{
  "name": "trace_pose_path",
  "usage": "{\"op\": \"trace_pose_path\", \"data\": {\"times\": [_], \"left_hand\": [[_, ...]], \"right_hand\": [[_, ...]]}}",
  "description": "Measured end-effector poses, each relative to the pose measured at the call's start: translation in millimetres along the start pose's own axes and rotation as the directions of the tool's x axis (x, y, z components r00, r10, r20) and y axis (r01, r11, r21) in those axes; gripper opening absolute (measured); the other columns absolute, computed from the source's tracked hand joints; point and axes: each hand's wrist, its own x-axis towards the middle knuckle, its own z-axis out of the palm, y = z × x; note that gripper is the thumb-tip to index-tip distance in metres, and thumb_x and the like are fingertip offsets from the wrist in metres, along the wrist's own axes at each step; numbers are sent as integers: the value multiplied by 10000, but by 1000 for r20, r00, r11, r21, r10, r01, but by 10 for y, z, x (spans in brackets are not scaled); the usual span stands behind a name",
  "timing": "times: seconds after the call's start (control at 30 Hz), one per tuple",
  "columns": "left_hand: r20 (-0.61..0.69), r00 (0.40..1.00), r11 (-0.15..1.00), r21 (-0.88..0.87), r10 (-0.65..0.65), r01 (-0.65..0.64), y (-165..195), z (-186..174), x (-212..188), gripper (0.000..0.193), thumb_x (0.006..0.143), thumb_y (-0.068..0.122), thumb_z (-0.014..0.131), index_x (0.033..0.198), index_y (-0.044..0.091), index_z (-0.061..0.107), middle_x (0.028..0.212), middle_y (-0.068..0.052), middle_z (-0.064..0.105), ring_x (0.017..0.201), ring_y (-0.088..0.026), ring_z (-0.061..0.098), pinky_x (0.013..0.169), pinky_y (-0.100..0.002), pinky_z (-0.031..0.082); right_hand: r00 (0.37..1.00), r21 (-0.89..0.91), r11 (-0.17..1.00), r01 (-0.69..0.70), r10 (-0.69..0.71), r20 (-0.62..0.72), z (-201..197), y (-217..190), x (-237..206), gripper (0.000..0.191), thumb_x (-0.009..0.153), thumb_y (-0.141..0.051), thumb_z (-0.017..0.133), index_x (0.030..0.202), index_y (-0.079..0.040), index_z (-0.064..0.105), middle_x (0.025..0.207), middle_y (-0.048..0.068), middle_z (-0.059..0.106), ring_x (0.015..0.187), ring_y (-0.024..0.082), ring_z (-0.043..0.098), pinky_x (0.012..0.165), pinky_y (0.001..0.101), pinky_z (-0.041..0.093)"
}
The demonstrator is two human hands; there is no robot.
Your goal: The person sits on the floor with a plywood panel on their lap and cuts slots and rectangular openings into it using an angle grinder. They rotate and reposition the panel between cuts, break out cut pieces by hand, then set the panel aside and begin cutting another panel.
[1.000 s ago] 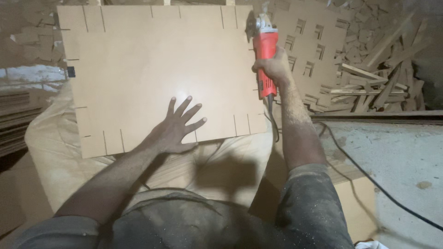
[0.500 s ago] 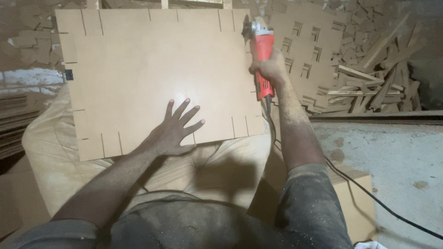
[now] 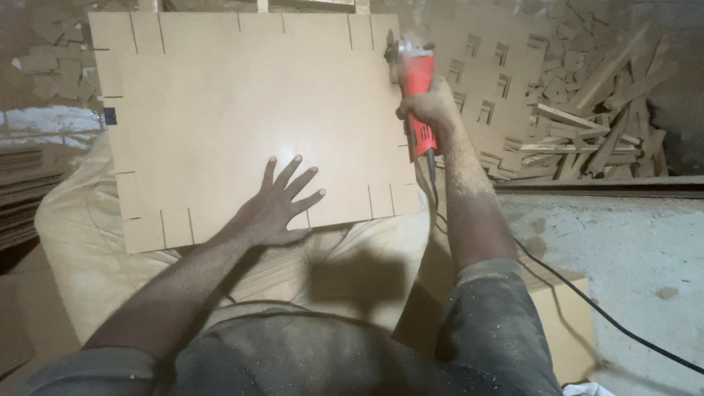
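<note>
A large tan fibreboard panel fills the upper half of your view, from ten o'clock to one o'clock. Narrow slots are cut into its edges all round. It lies flat on a heap of pale, dusty sacking that spreads out toward seven o'clock.

At two to three o'clock, a pile of offcut strips and slotted board pieces lies well apart from you. Below it, a grey concrete ledge runs toward four o'clock.

Your left hand rests palm down on the panel near its lower edge, just below centre, fingers spread, its grip released.

Your right hand, at one o'clock, has its grip clenched round the body of a red angle grinder. The grinder's head touches the panel's right edge near the top corner. Its black cord trails down toward four o'clock.
</note>
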Motion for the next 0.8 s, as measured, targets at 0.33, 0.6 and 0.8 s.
{"op": "trace_pose_path", "data": {"times": [0.33, 0.6, 0.8], "left_hand": [[8, 1000, 1000, 10, 1, -2, 5, -51, -36, 897, 840, 704, 580, 1579, 303, 265, 1683, -116, 68, 1539, -364, -45, 1185, -715, -38], [-22, 1000, 999, -48, 2, -3, -37, 303, 39, 879, 836, 725, 562, 1566, 310, 305, 1691, -109, 75, 1547, -351, -47, 1180, -675, -99], [-74, 997, 1000, -26, 1, -3, -45, 437, 40, 885, 831, 763, 528, 1564, 313, 315, 1689, -101, 84, 1551, -336, -51, 1184, -674, -107]], "right_hand": [[990, 128, 982, 136, -141, 28, -58, 225, -266, 440, 669, 40, 726, 1099, 55, 637, 829, 108, 707, 723, 210, 745, 651, 350, 631], [996, 226, 973, 41, -58, 71, -234, 1066, -821, 402, 707, 28, 720, 1094, 30, 612, 834, 111, 693, 713, 215, 724, 630, 371, 609], [996, 79, 995, 61, -66, 55, -179, 1436, -1344, 420, 666, -32, 812, 1055, 6, 657, 921, 74, 716, 803, 167, 712, 702, 330, 614]]}}
